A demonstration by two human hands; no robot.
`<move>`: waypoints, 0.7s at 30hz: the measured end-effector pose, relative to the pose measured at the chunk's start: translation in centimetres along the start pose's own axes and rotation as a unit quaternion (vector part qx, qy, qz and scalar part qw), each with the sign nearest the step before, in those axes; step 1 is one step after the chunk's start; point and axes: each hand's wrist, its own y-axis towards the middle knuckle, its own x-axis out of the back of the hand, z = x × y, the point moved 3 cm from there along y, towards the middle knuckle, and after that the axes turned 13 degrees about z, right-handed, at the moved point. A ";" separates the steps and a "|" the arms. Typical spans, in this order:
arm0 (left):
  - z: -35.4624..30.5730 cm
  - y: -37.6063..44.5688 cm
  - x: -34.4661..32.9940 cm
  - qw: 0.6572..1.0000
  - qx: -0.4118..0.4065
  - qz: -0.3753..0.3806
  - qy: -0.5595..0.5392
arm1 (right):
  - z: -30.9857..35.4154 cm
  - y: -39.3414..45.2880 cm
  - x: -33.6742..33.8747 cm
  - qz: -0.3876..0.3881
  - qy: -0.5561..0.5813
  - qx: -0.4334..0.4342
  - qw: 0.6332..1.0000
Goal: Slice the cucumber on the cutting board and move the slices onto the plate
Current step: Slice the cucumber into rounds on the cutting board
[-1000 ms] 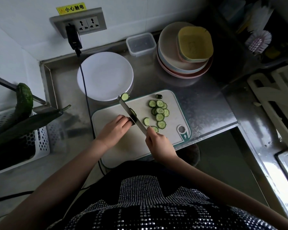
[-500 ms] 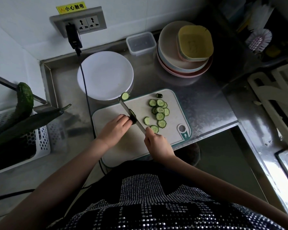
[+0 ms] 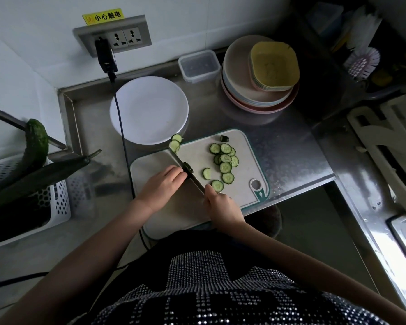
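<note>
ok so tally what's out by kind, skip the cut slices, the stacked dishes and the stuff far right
white plate: 1
cutting board: 1
knife: 1
clear lidded container: 1
whole cucumbers: 2
total: 6

Left hand [image 3: 162, 184]: palm down, fingers curled, tips pointing toward 2 o'clock, knuckles up. Bare left forearm runs from wrist down toward 7 o'clock, leaving view at lower left.

Right hand [image 3: 222, 204]: fingers curled in closed grip, thumb stretched toward 11 o'clock, back of hand facing camera. Bare right forearm trails toward 4 o'clock, leaving view at lower right.

Hands near each other, not touching; right sits at 4 o'clock from left. Forearms spread apart toward torso, forming V.
</note>
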 end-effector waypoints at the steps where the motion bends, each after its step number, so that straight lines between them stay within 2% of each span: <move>1: 0.0 0.0 0.0 1.000 -0.002 -0.002 0.001 | -0.1 -0.1 0.1 -0.004 0.004 0.002 1.000; 5: 0.2 0.0 -0.1 1.000 -0.012 0.000 0.009 | -1.0 -1.5 1.0 -0.066 -0.015 0.012 0.998; 9: 0.3 0.2 0.2 1.000 -0.009 0.015 -0.007 | -2.3 -3.1 2.4 -0.147 -0.043 -0.014 0.988; 11: 0.2 0.5 0.9 0.999 0.022 0.010 -0.048 | -2.7 -3.4 2.9 -0.168 -0.056 -0.037 0.983; 13: 0.8 1.0 1.8 0.990 0.100 -0.018 -0.102 | -3.2 -3.4 3.2 -0.178 -0.059 -0.061 0.980; 15: 2.2 1.9 2.3 0.960 0.213 -0.062 -0.168 | -3.7 -3.4 3.4 -0.186 -0.058 -0.085 0.977; 17: 4.0 3.3 2.6 0.901 0.351 -0.082 -0.243 | -4.1 -3.3 3.5 -0.190 -0.058 -0.101 0.975; 19: 5.4 4.7 2.3 0.840 0.449 -0.044 -0.300 | -4.4 -3.3 3.6 -0.192 -0.056 -0.108 0.974; 21: 5.8 5.5 1.9 0.807 0.497 0.001 -0.319 | -4.5 -3.3 3.5 -0.191 -0.051 -0.114 0.974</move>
